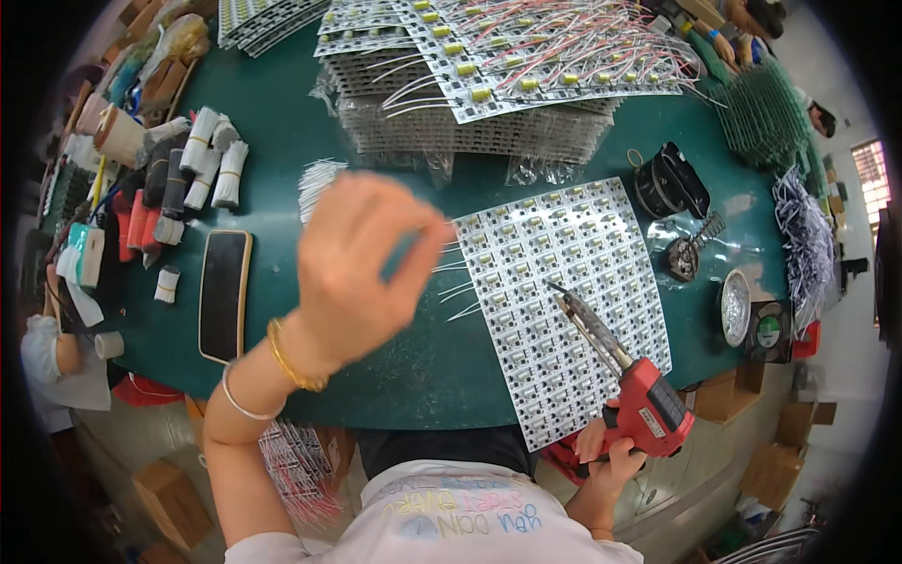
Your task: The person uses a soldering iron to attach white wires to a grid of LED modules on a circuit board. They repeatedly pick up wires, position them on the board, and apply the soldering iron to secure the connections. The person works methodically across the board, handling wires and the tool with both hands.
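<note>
My right hand (pixel 611 451) wraps round the grip of a red soldering gun (pixel 655 414). The gun's thin dark tip hangs over a white sheet of circuit boards (pixel 526 362), which carries rows of small cylindrical parts. Whether the tip touches the sheet I cannot tell. My left hand (pixel 362 263), blurred, is raised beside the sheet's upper left edge. Its thumb and forefinger meet in a pinch, and what they may hold is too small to make out. Several white wires (pixel 458 289) stick out from that edge. A pile of loose white wires (pixel 318 183) lies partly behind the hand.
Stacked board sheets (pixel 474 132) with red and white wires stand at the back. A phone (pixel 225 296) and wire bundles (pixel 199 155) lie left. On the right are a black pouch (pixel 670 183), a coil-spring iron stand (pixel 684 258), a metal bowl (pixel 736 308) and a solder spool (pixel 769 331).
</note>
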`<state>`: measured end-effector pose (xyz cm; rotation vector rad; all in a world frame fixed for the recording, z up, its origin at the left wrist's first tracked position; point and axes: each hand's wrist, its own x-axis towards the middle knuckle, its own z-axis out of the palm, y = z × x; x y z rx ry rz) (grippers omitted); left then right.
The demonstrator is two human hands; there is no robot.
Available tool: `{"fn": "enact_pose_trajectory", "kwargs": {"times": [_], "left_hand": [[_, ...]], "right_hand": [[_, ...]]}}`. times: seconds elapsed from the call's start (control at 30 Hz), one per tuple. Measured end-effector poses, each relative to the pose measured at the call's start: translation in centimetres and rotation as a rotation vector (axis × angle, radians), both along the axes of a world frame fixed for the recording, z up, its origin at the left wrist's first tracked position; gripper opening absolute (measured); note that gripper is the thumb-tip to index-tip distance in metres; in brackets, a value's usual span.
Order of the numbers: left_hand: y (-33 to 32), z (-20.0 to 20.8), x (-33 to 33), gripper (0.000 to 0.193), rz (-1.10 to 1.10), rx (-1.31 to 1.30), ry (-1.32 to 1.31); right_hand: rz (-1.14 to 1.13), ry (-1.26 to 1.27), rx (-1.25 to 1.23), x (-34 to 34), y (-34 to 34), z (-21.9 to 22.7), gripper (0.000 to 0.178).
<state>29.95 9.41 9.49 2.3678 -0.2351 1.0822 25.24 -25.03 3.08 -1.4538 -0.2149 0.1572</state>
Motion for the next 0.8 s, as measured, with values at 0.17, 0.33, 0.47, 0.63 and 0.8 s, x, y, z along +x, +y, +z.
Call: {"fn": "enact_pose_trajectory", "kwargs": {"times": [0.17,0.33,0.47,0.63,0.8], "left_hand": [[6.4,2.3,2.2,0.006,0.393,0.190,-0.086],[11.2,-0.4,-2.1,0.014,0.350,0.191,0.397],[11.0,-6.1,-3.8,0.015,0.332,0.330,0.458],[9.9,-8.1,-3.4,0.012,0.350,0.426,0.412],[9.2,-8.0,-3.8,0.010,0.398,0.456,0.348]], "right_hand": [[0.036,-0.043,0.055,-0.2,0.1,-0.6,0.068],[0.016,-0.048,0.103,-0.7,-1.2,-1.3,0.064],[0.067,0.012,0.144,0.2,-0.7,-1.2,0.064],[0.083,-0.074,0.078,0.0,-0.7,-0.5,0.067],[0.046,-0.038,0.025,-0.8,-0.6,-0.4,0.072]]}}
